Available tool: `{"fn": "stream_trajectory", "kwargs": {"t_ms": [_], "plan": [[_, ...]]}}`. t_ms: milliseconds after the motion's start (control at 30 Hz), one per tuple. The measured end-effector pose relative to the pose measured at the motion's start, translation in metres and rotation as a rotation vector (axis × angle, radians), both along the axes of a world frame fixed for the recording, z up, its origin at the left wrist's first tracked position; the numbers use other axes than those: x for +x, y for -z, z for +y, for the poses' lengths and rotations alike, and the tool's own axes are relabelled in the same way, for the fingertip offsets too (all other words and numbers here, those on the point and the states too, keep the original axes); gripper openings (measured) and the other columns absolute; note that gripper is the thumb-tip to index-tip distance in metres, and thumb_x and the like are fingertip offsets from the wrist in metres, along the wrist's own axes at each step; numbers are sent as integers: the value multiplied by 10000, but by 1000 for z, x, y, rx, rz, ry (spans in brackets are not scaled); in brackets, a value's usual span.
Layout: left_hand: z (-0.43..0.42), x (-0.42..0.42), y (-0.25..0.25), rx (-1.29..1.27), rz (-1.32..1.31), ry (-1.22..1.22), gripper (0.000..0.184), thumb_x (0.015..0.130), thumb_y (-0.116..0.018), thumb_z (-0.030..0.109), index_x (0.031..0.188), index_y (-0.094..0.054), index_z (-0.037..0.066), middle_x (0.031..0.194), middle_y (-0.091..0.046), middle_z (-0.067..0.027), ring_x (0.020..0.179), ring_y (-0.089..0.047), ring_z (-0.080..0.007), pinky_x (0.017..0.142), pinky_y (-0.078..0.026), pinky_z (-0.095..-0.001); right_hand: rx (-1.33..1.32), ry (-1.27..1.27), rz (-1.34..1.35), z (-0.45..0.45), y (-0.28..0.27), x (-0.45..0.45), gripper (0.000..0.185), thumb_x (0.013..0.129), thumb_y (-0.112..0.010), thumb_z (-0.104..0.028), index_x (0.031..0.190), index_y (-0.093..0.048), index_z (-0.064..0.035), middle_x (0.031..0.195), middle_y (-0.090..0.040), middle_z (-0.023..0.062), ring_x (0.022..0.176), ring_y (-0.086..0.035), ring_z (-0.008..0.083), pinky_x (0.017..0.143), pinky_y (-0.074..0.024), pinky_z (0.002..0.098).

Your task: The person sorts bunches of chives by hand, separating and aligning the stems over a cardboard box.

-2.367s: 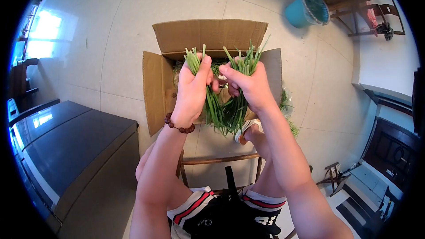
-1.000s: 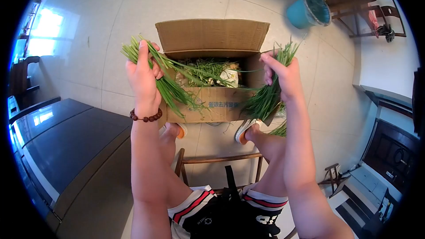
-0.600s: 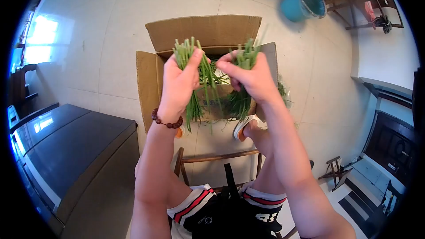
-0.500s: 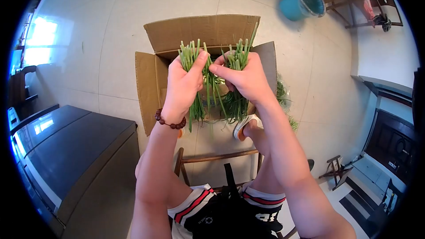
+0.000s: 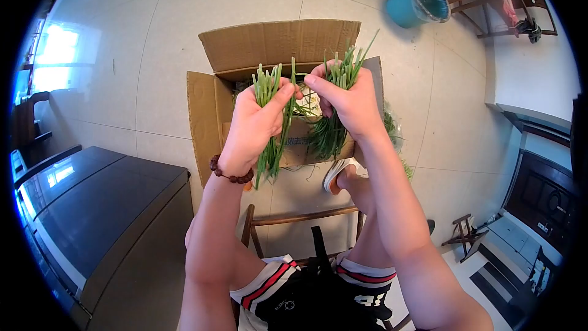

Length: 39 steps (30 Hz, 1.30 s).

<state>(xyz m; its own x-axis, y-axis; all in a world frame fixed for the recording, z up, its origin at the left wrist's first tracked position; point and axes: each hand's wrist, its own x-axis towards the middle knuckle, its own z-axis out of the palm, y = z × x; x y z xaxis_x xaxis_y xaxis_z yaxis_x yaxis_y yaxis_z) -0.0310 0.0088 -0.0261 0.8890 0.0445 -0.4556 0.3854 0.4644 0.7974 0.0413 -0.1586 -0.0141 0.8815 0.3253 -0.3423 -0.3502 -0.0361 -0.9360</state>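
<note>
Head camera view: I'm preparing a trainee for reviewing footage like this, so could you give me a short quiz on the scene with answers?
1. True or false: the left grip and the right grip each hold a bunch of long, thin green stalks.
2. Multiple choice: where does the round blue bucket stand?
A. On a chair
B. On the pale tiled floor
C. Inside a cardboard box
3. Fill in the blank: the dark brown beaded bracelet is worn on the person's ____ side.

Key: 1. True. 2. B. 3. Left.
</note>
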Motion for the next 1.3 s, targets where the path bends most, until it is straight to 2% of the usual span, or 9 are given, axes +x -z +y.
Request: {"fn": "stream_trajectory", "kwargs": {"t_ms": [200,333,567,667,733,867,1000,1133,1300], "plan": [[-1,-1,4,17,9,55,149,1008,-655,181,1056,-672,41,779,-654,40,495,-366,11,434,-270,-205,-2,-74,-50,3,0,-1,124,873,-767,-129,912,-747,-13,690,-675,7,556,-549,49,490,-416,242],[-1,-1,2,90,4,63,142,1005,-660,180,1029,-684,43,791,-666,45,502,-371,9,442,-270,-201,-99,-67,-119,-1,4,-1,126,882,-760,-131,871,-735,-8,663,-653,-5,545,-545,50,492,-418,249],[4,-2,-4,100,36,106,134,1004,-660,181,1014,-690,51,789,-669,48,518,-376,12,455,-271,-194,54,179,13,-16,0,13,197,883,-738,-119,988,-698,43,619,-533,-14,485,-484,78,461,-386,245],[2,-1,-5,63,40,94,165,1018,-629,147,1094,-642,1,868,-683,-29,490,-377,6,439,-266,-189,-5,52,-26,-13,4,9,226,868,-776,-127,1035,-728,18,629,-595,-26,501,-511,52,453,-398,236],[-1,-1,-6,56,40,83,133,1010,-650,183,1015,-697,58,796,-658,53,517,-373,12,454,-280,-200,4,-10,-9,-9,2,5,220,865,-780,-130,1026,-731,12,634,-605,-25,505,-515,51,452,-395,233],[0,-2,-3,12,36,133,148,1003,-662,203,1008,-711,63,781,-651,57,525,-391,8,458,-281,-198,-8,-55,-16,0,0,0,155,863,-787,-139,922,-745,-2,642,-635,-15,500,-518,50,449,-381,227],[-3,-2,0,143,22,127,175,986,-688,232,978,-729,63,743,-645,62,555,-423,2,482,-290,-204,-16,-44,-82,3,2,-2,153,871,-786,-143,812,-729,-14,643,-639,-14,486,-512,50,445,-380,237],[-5,0,-3,230,-30,157,167,1006,-653,203,1012,-713,47,764,-642,45,498,-384,10,449,-260,-188,-35,-4,-21,0,2,-1,175,887,-782,-163,822,-718,-14,639,-629,-10,497,-519,52,450,-390,246],[-4,3,-7,149,-10,133,182,997,-665,210,1027,-731,43,750,-648,52,506,-377,10,456,-257,-194,112,99,40,3,6,-2,220,927,-757,-211,850,-686,-18,613,-569,-15,497,-501,73,458,-389,251]]}}
